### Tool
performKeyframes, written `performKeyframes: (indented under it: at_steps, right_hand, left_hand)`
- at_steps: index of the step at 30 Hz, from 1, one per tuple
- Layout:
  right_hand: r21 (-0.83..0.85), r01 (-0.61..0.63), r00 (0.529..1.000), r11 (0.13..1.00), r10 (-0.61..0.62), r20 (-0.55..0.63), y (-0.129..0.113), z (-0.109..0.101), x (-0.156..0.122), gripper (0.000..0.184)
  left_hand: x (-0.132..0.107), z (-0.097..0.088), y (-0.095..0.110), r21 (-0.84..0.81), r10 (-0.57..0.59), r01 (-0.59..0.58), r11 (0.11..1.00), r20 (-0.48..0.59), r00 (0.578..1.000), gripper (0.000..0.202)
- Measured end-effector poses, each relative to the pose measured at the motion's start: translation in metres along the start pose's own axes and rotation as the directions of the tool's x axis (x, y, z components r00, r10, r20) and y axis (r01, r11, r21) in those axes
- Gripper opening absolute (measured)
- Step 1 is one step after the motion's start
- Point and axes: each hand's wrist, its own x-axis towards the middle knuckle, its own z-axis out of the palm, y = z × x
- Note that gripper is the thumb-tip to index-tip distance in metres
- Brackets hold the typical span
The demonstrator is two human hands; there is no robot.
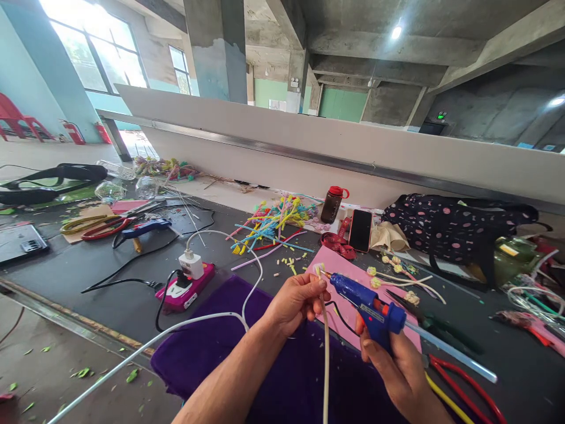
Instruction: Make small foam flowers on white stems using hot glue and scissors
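Above a dark table (pixel 66 265), a purple cloth (pixel 198 359) and a pink sheet (pixel 342 262), the right hand (pixel 392 362) reaches in from the lower right, fingers curled firmly round the handle of a blue glue gun (pixel 359 297) pointed up and left. The left hand (pixel 302 297), its forearm slanting up from the bottom edge, pinches a pale, nearly upright stem (pixel 325 359) between thumb and fingers, with a small whitish flower (pixel 318 269) at the top near the gun's nozzle (pixel 325 274); whether they touch is unclear.
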Motion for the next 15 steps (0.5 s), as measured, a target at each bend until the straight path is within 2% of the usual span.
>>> performKeyframes:
  at_steps: [15]
  right_hand:
    - [-0.069, 0.013, 1.0, 0.998, -0.013, -0.001, -0.0002, 0.0, -0.0012, 0.036]
  left_hand:
    - [-0.0004, 0.0002, 0.0014, -0.01, -0.005, 0.005, 1.0, 0.017, 1.0, 0.025]
